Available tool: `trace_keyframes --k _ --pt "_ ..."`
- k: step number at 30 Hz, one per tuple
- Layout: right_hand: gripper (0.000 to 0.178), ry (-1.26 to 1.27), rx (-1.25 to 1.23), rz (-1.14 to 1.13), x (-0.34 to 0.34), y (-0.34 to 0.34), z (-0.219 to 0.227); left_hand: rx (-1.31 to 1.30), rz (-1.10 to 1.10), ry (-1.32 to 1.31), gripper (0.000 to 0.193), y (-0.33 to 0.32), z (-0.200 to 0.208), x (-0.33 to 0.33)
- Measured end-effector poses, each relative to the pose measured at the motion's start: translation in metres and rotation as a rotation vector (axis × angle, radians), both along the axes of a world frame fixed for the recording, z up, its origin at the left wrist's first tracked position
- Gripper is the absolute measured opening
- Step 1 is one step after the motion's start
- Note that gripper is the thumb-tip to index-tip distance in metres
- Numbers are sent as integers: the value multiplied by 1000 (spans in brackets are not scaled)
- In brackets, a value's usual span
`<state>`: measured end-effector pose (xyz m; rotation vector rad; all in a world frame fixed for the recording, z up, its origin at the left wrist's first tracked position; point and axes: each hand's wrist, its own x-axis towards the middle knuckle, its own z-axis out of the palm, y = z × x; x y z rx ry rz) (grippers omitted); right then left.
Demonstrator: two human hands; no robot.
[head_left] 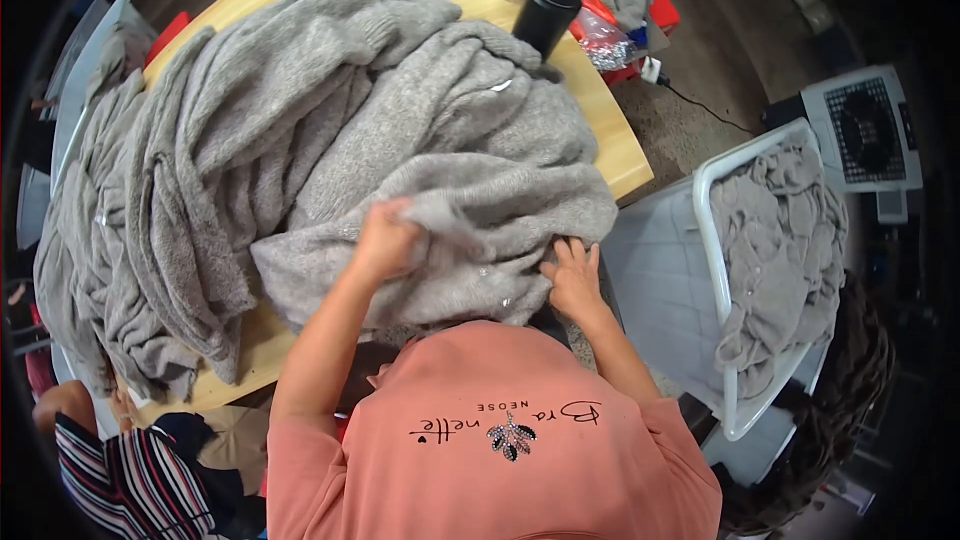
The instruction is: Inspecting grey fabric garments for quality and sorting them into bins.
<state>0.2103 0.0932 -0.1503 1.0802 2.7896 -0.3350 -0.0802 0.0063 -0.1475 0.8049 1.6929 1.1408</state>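
Observation:
A grey knitted garment [450, 180] lies bunched in front of me at the near edge of the table. My left hand [390, 238] is closed on a fold of it, and the lifted bit of cloth is smeared by motion. To the right, my right hand [575, 282] rests against the garment's edge with its fingers apart. Small shiny specks show on the knit between my hands, too small to make out. More grey knitwear [280, 90] is heaped to the left and behind, so the garments' borders are hard to tell apart.
A black bottle [553, 8] stands on the wooden table [625, 145] behind the pile. At the right is a white bin [712, 240] of grey knitwear. A fan-like white device [863, 130] sits beyond it. Another person in a striped top [135, 480] is at lower left.

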Motion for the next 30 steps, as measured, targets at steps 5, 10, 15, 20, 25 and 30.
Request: trace_keyframes --k 5,10,15,20,25,30 --pt "29 217 -205 -26 30 17 -4 338 416 -853 21 41 91 -1" --pt "32 225 -838 155 39 33 50 402 140 -947 23 112 161 106" --pt "46 979 -1060 -311 105 84 121 551 -1055 -304 31 145 251 293" --pt "54 1330 -81 -941 301 131 105 1350 -1181 289 47 159 258 416" --pt "48 1367 433 -1426 361 121 98 557 -1201 169 41 186 179 405" --pt "44 995 62 -702 290 82 46 135 -1089 277 34 190 103 369"
